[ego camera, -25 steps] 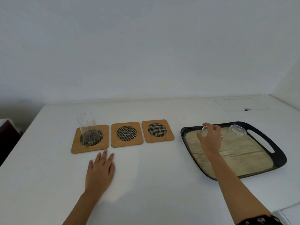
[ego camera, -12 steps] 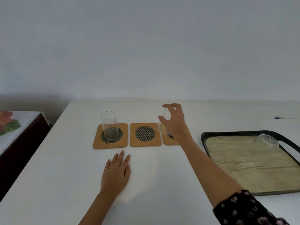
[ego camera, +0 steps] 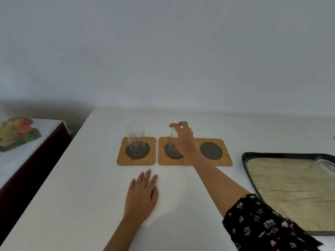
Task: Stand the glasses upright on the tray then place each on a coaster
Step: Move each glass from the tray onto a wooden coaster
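Note:
Three wooden coasters with dark mesh centres lie in a row on the white table. A clear glass (ego camera: pixel 136 141) stands upright on the left coaster (ego camera: pixel 136 151). My right hand (ego camera: pixel 182 139) grips a second glass (ego camera: pixel 171 142) from above, upright over the middle coaster (ego camera: pixel 173 153); I cannot tell whether its base touches. The right coaster (ego camera: pixel 212 151) carries nothing. A third glass (ego camera: pixel 326 166) lies tilted on the black tray (ego camera: pixel 244 160) at the right edge of view. My left hand (ego camera: pixel 142 195) rests flat on the table below the coasters, fingers spread.
The tray has a wood-patterned floor (ego camera: pixel 290 192) and is cut off by the frame on the right. A dark side table with a flowered cloth (ego camera: pixel 18 134) stands beyond the table's left edge. A white wall rises behind the table.
My right hand carried a glass from the tray leftward past the right coaster to the middle coaster. The view has swung to the left. My left hand has stayed flat on the table.

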Demonstrator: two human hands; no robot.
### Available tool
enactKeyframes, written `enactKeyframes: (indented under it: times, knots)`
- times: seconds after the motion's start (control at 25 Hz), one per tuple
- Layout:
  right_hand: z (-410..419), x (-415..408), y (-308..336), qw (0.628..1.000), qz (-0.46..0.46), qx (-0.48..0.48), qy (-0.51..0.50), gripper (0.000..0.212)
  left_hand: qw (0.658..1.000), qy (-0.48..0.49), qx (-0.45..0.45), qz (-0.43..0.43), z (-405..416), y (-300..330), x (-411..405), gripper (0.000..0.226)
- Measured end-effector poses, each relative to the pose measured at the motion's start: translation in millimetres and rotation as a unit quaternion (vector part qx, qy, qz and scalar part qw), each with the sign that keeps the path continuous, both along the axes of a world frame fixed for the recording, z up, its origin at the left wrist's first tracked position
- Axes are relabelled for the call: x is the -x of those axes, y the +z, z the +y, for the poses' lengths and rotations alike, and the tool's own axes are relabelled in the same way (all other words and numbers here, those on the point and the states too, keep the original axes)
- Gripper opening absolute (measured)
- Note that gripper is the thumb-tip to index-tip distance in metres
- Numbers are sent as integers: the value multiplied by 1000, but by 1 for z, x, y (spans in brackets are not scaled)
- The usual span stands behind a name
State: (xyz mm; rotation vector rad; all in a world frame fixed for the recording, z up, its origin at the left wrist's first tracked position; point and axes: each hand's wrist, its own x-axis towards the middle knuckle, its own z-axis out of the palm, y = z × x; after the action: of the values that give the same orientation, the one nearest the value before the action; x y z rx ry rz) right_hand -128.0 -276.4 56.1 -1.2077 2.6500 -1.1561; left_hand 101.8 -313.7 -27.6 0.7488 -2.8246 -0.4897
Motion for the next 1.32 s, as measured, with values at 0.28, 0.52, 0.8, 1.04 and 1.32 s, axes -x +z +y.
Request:
enactKeyframes:
  times: [0.28,0.52,0.8,1.04,1.32]
  knots:
    - [-5,-1,-3,1000,-1,-23,-7,51,1000,3,-3,11,0,0,1,51]
    - [17,-10,10,993,104,-48,-9,82,1000,6,12,-1,1,7,0,49]
    - [99,6,23,982,180,-7,-64,54,998,48,26,-20,15,23,6,51]
    - [206,57,42,960,226,-4,-166,32,999,15,36,-33,65,28,42,55]
    - [349,116,56,923,196,-38,-328,24,999,1,35,-31,97,25,74,60]
